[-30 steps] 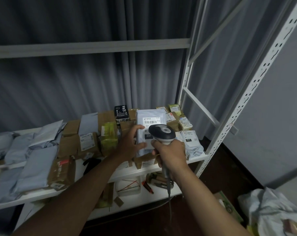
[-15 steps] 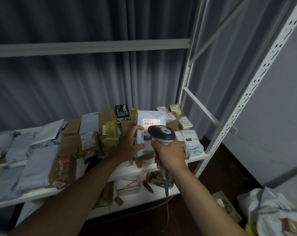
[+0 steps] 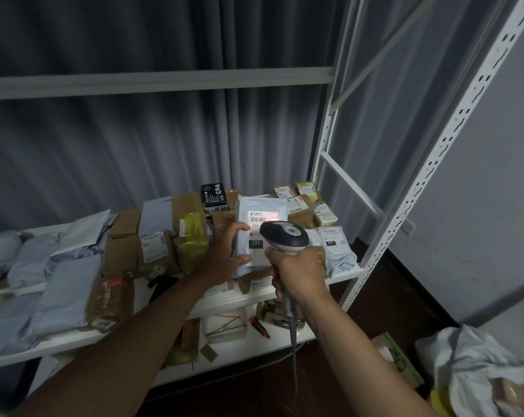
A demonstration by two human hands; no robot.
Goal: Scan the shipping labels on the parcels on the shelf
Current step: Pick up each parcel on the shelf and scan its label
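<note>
Head camera view: the left hand (image 3: pixel 224 260) grips the left edge of a grey mailer bag (image 3: pixel 262 218), thumb on its front face, and holds it upright, propped above the cardboard boxes at the right end of the shelf (image 3: pixel 245 296). The right hand (image 3: pixel 296 272) is closed round the handle of a barcode scanner (image 3: pixel 284 237), whose cord hangs down from the grip.

Position of the target: the shipping label (image 3: pixel 262 219) lies on the upper front face of the bag, facing the person. It sits just beyond the scanner head and slightly to the left of it. A red glow shows on the barcode area, so the beam appears to be on the label.

Critical relation: the barcode runs left to right across the label, and the scanner points away from the person, roughly square to that face. The right hand is the nearer one to the label; the left hand only steadies the bag.

Judgement: the current parcel is in the reading step. Further labelled parcels lie close by, including a second grey bag (image 3: pixel 335 251) to the right and boxes (image 3: pixel 155 248) to the left, so much of the shelf likely remains.
</note>
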